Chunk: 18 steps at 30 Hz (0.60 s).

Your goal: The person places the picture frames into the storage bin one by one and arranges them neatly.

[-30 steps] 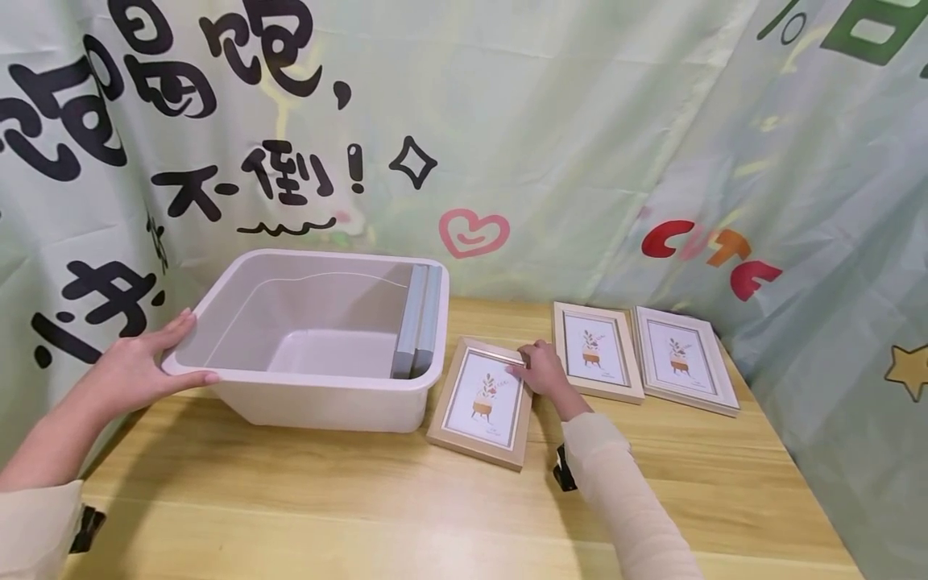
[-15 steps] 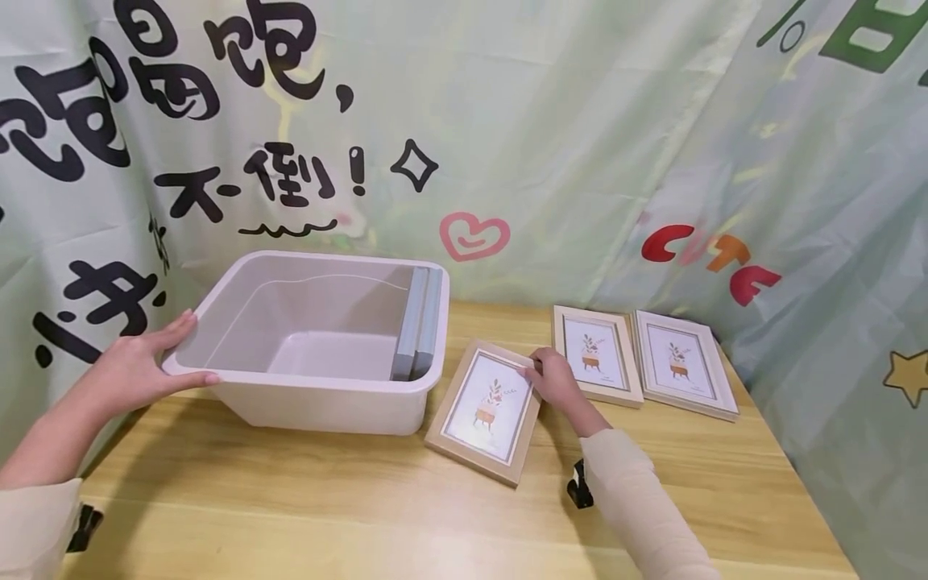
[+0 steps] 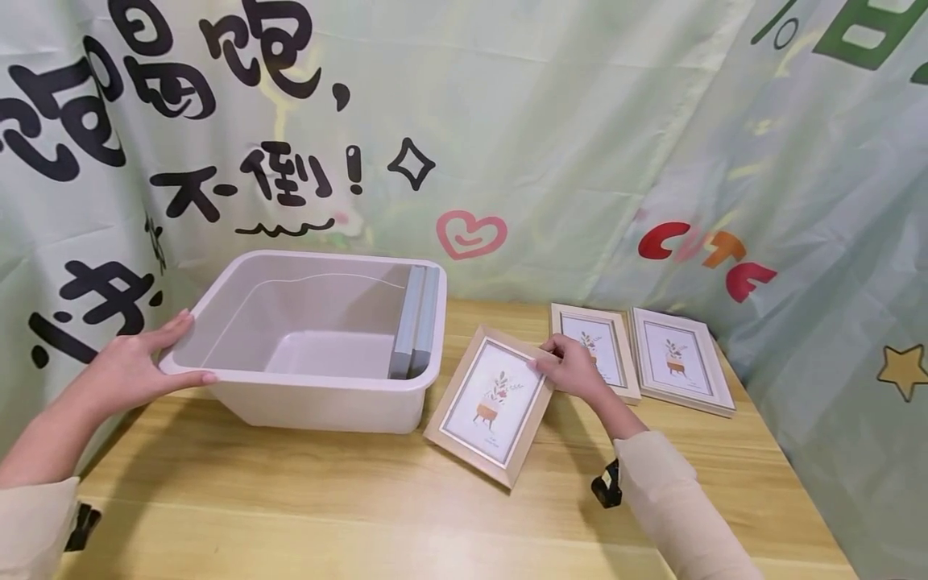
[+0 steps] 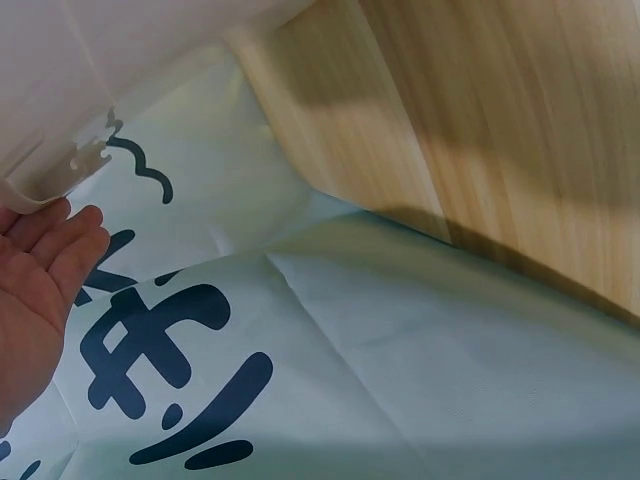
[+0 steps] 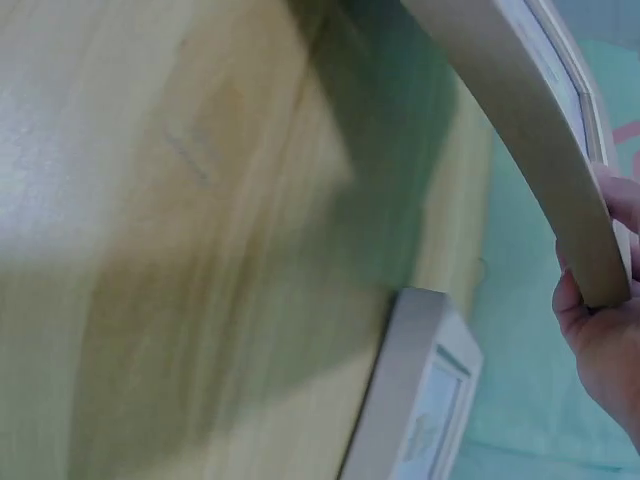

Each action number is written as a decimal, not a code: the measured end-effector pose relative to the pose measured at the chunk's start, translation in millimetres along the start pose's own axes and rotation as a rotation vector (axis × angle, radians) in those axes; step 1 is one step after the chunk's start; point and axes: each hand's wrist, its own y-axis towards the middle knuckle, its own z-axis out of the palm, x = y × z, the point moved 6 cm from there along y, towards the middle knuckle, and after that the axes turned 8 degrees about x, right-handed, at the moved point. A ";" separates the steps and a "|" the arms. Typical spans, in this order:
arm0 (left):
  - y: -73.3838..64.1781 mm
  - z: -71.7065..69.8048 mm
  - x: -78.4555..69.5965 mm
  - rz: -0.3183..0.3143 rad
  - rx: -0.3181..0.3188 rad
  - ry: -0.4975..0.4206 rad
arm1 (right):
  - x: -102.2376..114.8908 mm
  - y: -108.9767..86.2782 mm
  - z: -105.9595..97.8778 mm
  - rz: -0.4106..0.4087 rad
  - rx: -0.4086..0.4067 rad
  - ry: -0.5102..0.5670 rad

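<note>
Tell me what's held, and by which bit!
Right grip: a picture frame, by its upper right corner. Left grip: the tub, by its near left corner.

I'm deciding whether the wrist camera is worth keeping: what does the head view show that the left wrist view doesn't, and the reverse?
Only the head view: the right hand pinching a beige picture frame, other face-up picture frames, and two grey-blue slabs inside the pale plastic tub.

Only the left wrist view: the palm side of the left hand and a notched piece below the tub's rim.

Both: tub, left hand, wooden tabletop, lettered curtain.
</note>
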 end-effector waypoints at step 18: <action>0.8 0.5 0.9 -0.010 0.002 -0.020 | 42.0 -12.0 -47.3 -0.046 -0.099 0.011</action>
